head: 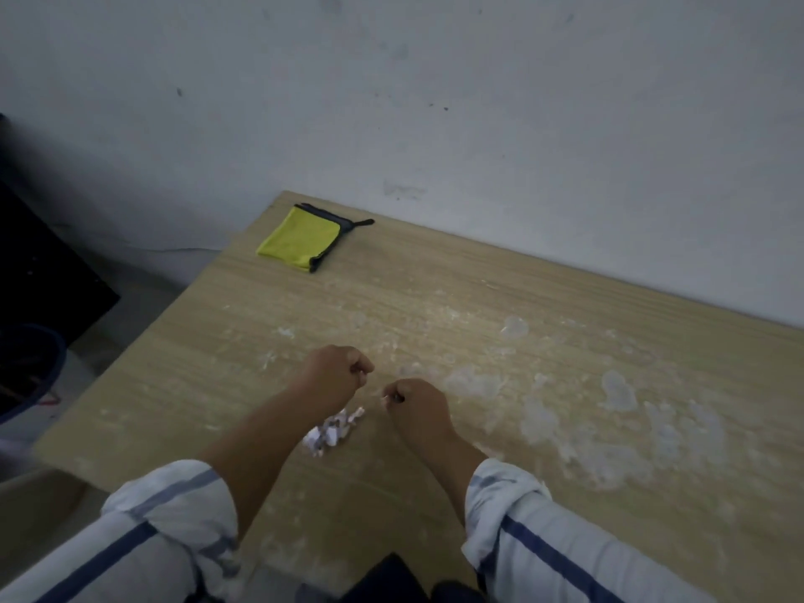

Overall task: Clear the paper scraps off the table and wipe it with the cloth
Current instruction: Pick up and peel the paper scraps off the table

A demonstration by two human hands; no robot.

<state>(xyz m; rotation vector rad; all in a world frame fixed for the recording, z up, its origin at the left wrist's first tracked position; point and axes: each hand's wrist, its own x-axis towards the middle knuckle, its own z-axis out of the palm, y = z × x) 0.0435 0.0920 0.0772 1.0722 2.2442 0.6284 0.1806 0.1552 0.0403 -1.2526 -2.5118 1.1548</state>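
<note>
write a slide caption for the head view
Left hand and right hand curled near paper scraps on the smeared table; yellow cloth folded at its far corner.

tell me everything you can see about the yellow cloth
The cloth is bright yellow with dark edging and a dark tab at its far right corner. Soft-looking, folded into a rough rectangle, it lies flat near the far left corner of the wooden table, close to the wall; only the table touches it.
</note>
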